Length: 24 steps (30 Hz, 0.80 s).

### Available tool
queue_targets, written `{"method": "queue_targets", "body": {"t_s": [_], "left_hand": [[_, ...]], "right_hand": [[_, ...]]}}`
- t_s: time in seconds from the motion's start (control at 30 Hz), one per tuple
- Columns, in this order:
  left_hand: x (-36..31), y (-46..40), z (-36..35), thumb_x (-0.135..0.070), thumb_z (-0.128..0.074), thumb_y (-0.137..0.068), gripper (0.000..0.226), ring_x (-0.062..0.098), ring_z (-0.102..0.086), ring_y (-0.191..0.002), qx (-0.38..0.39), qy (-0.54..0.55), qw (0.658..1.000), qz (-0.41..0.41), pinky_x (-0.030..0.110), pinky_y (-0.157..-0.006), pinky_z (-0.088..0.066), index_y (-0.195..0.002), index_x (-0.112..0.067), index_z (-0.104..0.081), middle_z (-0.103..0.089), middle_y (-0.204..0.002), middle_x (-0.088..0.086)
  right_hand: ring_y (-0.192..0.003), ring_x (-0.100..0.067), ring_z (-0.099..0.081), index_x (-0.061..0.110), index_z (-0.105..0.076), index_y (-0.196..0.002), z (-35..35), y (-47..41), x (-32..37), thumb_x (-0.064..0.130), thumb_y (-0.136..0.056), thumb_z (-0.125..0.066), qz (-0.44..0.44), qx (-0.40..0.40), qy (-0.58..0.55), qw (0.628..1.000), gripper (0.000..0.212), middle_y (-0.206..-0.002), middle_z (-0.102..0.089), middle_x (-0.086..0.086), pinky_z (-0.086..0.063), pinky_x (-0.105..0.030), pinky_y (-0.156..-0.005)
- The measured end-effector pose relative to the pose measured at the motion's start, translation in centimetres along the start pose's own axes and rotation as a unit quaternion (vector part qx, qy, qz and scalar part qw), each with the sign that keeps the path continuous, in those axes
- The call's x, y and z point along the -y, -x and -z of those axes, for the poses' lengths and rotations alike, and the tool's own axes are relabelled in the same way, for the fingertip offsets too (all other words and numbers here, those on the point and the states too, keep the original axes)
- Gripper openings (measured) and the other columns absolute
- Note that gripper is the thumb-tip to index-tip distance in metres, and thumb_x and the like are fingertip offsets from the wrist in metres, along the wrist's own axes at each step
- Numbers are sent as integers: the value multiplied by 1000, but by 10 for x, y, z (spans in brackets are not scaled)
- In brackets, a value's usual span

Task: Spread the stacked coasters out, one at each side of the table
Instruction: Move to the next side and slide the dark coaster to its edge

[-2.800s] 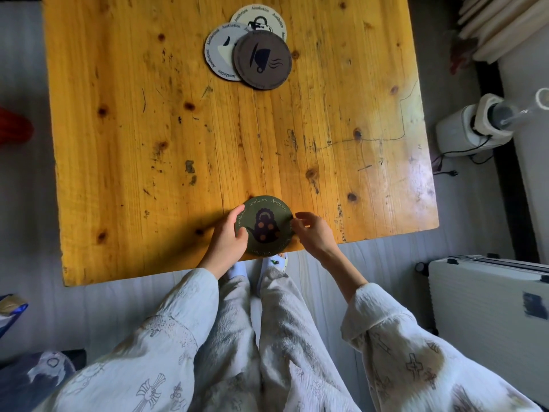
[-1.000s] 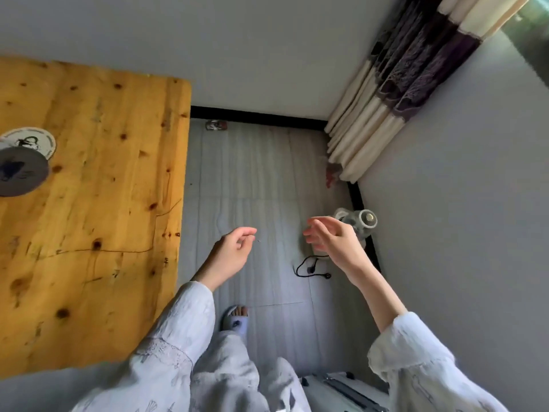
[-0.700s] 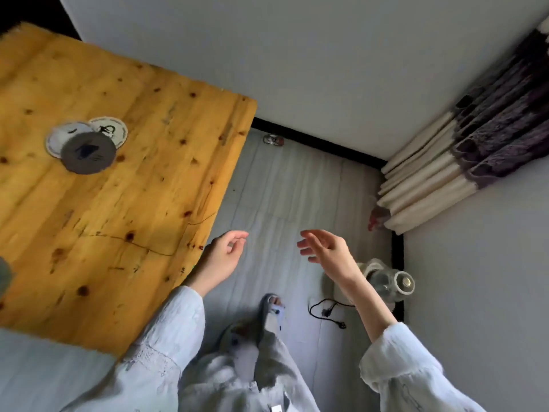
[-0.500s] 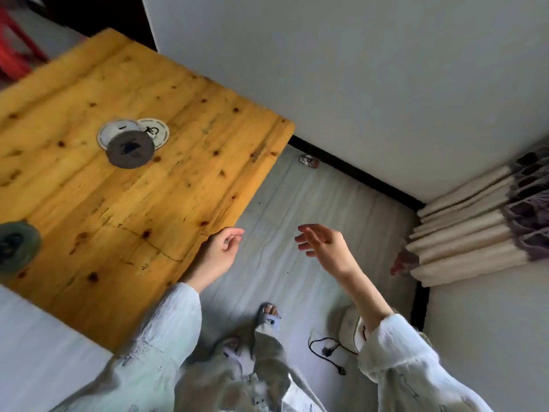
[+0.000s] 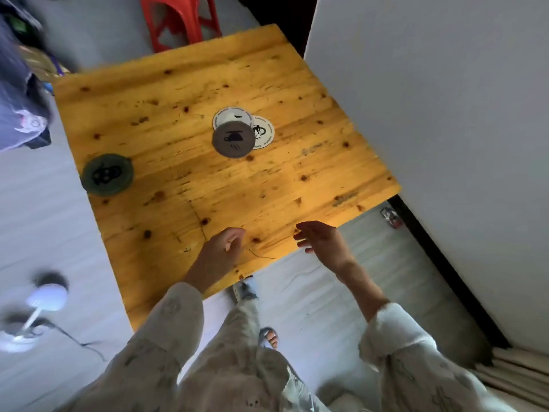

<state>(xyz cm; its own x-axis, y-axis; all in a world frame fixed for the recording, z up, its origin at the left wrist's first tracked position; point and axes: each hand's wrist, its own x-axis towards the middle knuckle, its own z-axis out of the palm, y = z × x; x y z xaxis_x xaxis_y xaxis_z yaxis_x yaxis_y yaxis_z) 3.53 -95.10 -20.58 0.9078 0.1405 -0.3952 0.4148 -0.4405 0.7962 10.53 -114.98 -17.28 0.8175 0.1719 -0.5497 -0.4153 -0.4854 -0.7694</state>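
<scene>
Grip: left hand loosely curled, right hand with fingers spread; both empty, over the near table edge.
Table: square, knotty yellow pine, glossy, scratched.
Green coaster: round, dark, lying alone at the left edge.
Remaining coasters: brown coaster on top, overlapping two white coasters, clustered mid-table.
Surroundings: red plastic stool beyond the far edge; grey wall on the right.
</scene>
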Motion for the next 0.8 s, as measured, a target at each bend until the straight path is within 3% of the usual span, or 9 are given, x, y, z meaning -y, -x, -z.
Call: {"method": "queue_targets", "body": {"t_s": [0.13,0.27,0.43,0.53,0.63,0.8], "left_hand": [[14,-43,7,-11,-42,-93,29,24,-52,-120,-38,-15,998,46,25,-93,-36,-119,-7,-54,-58,-126,13],[29,-87,15,-12,-45,-91,37,26,-43,-128,-25,-58,994,87,33,-107,-32,-128,-5,-45,-49,-136,15],[43,-132,18,-32,-47,-90,64,27,-11,-143,52,-184,968,162,49,-116,-17,-144,-21,-14,-12,-156,7],[49,-152,22,-44,-51,-85,83,27,10,-144,66,-219,956,183,59,-114,-3,-143,-30,6,12,-157,1],[56,-175,30,-46,-62,-77,100,29,17,-142,50,-238,954,175,63,-111,1,-141,-34,15,19,-155,3],[73,-198,42,-48,-72,-66,119,26,26,-140,44,-273,940,198,69,-109,2,-136,-40,25,31,-151,3]], "right_hand": [[-73,-19,-59,3,-63,-109,-11,-52,18,15,-95,-45,-15,37,15,999,25,-89,-64,-9,-43,-24,-62],[-86,-22,-59,2,-60,-114,-23,-101,38,15,-96,-43,-37,68,38,996,28,-96,-64,-11,-46,-34,-74],[-90,-23,-58,2,-60,-116,-34,-161,59,14,-96,-43,-49,81,80,992,29,-112,-66,-21,-48,-39,-81],[-97,-22,-59,4,-60,-118,-42,-194,65,16,-96,-45,15,72,231,970,30,-121,-64,-20,-46,-38,-93],[-114,-30,-57,5,-56,-124,-51,-229,75,15,-94,-48,70,73,310,945,32,-126,-59,-20,-42,-32,-95],[-128,-35,-41,-1,-45,-131,-71,-288,96,10,-92,-49,171,93,424,884,40,-135,-48,-23,-30,-38,-105]]}}
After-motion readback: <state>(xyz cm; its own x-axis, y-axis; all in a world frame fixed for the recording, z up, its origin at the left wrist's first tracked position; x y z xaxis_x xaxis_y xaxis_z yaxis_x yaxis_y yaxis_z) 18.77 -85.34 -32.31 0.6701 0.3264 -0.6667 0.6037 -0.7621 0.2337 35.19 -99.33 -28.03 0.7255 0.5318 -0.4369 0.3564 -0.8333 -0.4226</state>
